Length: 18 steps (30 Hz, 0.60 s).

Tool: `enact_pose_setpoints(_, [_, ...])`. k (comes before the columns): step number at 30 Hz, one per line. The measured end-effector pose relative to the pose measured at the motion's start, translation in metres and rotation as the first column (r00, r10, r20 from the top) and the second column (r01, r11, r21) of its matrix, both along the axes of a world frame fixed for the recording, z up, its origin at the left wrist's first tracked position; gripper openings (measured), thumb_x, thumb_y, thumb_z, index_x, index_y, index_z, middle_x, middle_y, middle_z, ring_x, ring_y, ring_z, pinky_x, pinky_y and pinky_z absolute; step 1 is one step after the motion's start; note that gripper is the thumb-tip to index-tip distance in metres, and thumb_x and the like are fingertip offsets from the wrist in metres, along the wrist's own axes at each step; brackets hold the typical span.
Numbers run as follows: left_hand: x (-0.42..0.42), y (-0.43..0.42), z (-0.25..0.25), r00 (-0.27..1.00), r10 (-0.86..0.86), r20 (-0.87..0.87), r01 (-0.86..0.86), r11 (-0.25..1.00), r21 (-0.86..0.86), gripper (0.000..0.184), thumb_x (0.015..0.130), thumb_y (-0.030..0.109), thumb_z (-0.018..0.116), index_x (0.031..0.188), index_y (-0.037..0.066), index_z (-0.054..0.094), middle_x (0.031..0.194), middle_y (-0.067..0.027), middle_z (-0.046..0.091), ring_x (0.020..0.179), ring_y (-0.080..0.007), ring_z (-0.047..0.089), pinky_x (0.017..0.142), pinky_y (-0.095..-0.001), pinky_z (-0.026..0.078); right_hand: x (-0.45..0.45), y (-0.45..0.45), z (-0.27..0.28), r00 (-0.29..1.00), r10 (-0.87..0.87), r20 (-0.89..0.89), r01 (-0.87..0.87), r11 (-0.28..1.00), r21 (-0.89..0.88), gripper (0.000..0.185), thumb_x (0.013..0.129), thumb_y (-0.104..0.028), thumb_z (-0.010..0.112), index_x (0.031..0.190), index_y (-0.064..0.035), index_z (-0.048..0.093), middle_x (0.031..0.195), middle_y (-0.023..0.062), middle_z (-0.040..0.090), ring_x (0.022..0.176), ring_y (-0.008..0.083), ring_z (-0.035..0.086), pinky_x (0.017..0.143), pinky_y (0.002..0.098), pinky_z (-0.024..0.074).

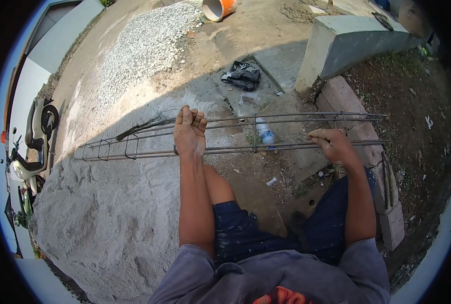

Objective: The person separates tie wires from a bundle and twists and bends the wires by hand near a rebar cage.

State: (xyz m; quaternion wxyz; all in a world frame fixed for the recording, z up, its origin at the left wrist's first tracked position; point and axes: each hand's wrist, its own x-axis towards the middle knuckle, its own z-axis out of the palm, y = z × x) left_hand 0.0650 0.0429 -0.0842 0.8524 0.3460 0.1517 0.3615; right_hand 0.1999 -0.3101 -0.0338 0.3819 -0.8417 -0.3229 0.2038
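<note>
We hold our left hand point(189, 134) raised over the cage point(255, 136), its fingers curled in and the tips bunched; a thin wire end meets them, but we cannot tell whether they clamp it. The rest of the wires point(143, 127) lie over the cage, just left of those fingers. Our right hand point(333, 147) is at the cage's nearer bars, thumb and forefinger close together; we cannot tell what, if anything, is pinched there.

The cage runs crosswise below the left fingers and past the right ones, its left end well out from us, its right end near the right fingers, over the kerb point(349, 126). Between our two hands the bars stretch with a bottle point(266, 136) beneath them. Ahead of our fingers, past the far bars, lie bare ground and a bag point(241, 76). The sand point(104, 218) spreads left of and nearer than our left fingers; soil point(420, 126) borders the kerb, right of our right fingers.
</note>
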Motion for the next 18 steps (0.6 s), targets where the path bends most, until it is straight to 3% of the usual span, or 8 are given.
enact_pose_setpoints(3, [0.001,-0.012,0.012,0.993,-0.113,-0.013,0.113,0.992,-0.057,0.022,0.096,0.018,0.053,0.114,0.005,0.053,0.096,-0.009,0.065,0.085,-0.0185,0.065,0.074,-0.0292,0.058,-0.002,0.003,-0.003,0.999,0.043,-0.005,-0.043,0.997,-0.059,0.021,0.088,-0.007,0.058,0.105,0.0011,0.066,0.098,0.0169,0.069,0.09,0.0266,0.066,0.081,0.0337,0.0483])
enact_pose_setpoints(9, [0.012,-0.045,0.009,0.955,-0.289,-0.072,0.292,0.956,0.04,0.023,0.097,0.019,0.051,0.116,0.004,0.052,0.1,-0.0119,0.065,0.091,-0.0228,0.066,0.077,-0.0317,0.058,-0.009,0.012,-0.008,0.998,0.052,-0.022,-0.054,0.994,-0.097,0.022,0.089,-0.011,0.058,0.107,-0.0007,0.065,0.098,0.0173,0.067,0.09,0.0323,0.064,0.081,0.0359,0.0474])
enact_pose_setpoints(12, [0.015,-0.054,0.007,0.947,-0.314,-0.066,0.318,0.947,0.052,0.023,0.098,0.018,0.049,0.115,0.004,0.052,0.1,-0.0124,0.065,0.092,-0.0233,0.067,0.077,-0.0325,0.059,-0.01,0.013,-0.012,0.98,0.13,0.15,-0.101,0.976,-0.191,0.022,0.089,-0.013,0.057,0.106,-0.0007,0.065,0.096,0.017,0.068,0.089,0.0329,0.064,0.08,0.0371,0.0475])
enact_pose_setpoints(15, [0.02,-0.076,0.005,0.935,-0.353,-0.041,0.353,0.936,0.004,0.024,0.098,0.019,0.048,0.117,0.004,0.051,0.099,-0.0122,0.065,0.09,-0.0235,0.067,0.075,-0.0323,0.06,-0.021,0.025,-0.019,0.994,0.11,0.026,-0.111,0.993,0.038,0.021,0.089,-0.014,0.058,0.104,-0.0007,0.066,0.092,0.0177,0.067,0.086,0.0316,0.063,0.079,0.0368,0.0474])
enact_pose_setpoints(18, [0.021,-0.088,0.013,0.927,-0.376,0.005,0.376,0.926,-0.014,0.025,0.098,0.019,0.048,0.118,0.004,0.049,0.098,-0.012,0.065,0.089,-0.0234,0.068,0.073,-0.0319,0.06,-0.033,0.037,-0.011,0.998,0.045,-0.042,-0.041,0.995,0.089,0.021,0.09,-0.013,0.058,0.104,0.0008,0.066,0.083,0.0122,0.066,0.073,0.0174,0.059,0.07,0.032,0.0465])
